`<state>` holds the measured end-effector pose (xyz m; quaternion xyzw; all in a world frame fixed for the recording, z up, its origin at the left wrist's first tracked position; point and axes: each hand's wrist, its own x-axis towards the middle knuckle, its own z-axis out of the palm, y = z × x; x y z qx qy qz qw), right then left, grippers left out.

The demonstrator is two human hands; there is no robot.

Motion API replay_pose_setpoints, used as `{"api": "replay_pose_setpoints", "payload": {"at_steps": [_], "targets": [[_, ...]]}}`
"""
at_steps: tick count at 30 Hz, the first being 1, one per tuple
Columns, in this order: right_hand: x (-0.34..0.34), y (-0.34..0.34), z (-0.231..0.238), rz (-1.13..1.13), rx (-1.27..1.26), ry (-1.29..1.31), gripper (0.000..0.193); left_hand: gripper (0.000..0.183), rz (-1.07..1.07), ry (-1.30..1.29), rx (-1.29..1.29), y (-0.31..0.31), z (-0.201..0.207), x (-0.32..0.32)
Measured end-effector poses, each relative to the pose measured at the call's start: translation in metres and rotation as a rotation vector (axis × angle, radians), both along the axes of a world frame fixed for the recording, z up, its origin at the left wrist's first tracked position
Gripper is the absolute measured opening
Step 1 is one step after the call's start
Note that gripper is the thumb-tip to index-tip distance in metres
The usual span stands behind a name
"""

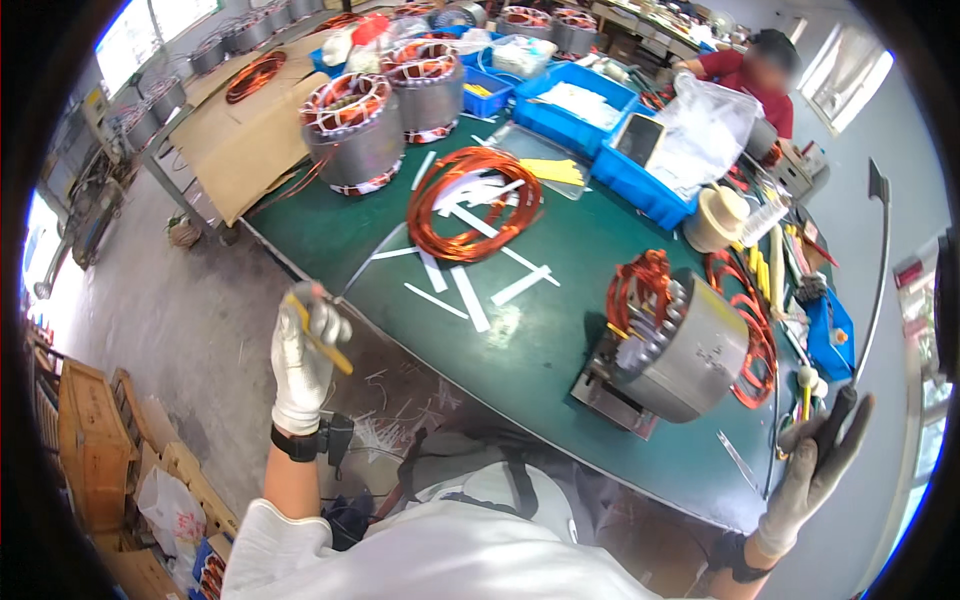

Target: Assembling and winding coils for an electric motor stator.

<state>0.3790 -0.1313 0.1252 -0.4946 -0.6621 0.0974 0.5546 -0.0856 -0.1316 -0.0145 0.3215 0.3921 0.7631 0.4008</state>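
Yellow strip (pixel 322 338) in left hand (pixel 303 365), off table (pixel 530 330).

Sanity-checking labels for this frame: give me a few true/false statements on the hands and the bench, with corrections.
1. The left hand wears a light glove and holds a yellow strip. True.
2. The right hand is bare and empty. False: it is gloved and holds a dark tool handle.
3. A stator with copper windings lies on its side on the green table. True.
4. The loose copper wire coil hangs off the table edge. False: it lies flat on the table among white paper strips.
5. The trays at the far side are red. False: they are blue.
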Motion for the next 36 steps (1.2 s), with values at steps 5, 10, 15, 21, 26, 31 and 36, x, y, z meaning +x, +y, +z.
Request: {"api": "replay_pose_setpoints", "payload": {"at_steps": [5, 10, 15, 21, 26, 31, 36], "targets": [[-0.001, 0.031, -0.003, -0.013, 0.016, -0.103, 0.06, 0.054, -0.367, 0.666, 0.006, 0.073, 0.03, 0.077], [-0.031, 0.075, 0.008, 0.064, -0.149, -0.129, 0.056, 0.038, -0.624, 1.558, -0.006, 0.111, 0.006, 0.104], [-0.04, 0.118, 0.005, 0.147, -0.216, -0.304, 0.055, 0.033, -0.653, 1.631, 0.284, 0.135, 0.025, 0.125], [-0.046, 0.132, -0.018, 0.234, -0.356, -0.052, 0.056, 0.024, -0.653, 1.658, 0.444, 0.162, 0.03, 0.137], [-0.048, 0.13, -0.013, 0.185, -0.467, -0.03, 0.053, 0.025, -0.729, 1.676, 0.424, 0.167, 0.024, 0.14], [-0.048, 0.131, -0.019, 0.135, -0.336, -0.083, 0.053, 0.023, -0.8, 1.539, 0.433, 0.171, 0.019, 0.154], [-0.048, 0.131, -0.021, 0.138, -0.337, -0.108, 0.053, 0.035, -0.541, 1.78, 0.545, 0.139, 0.055, 0.175]]}}
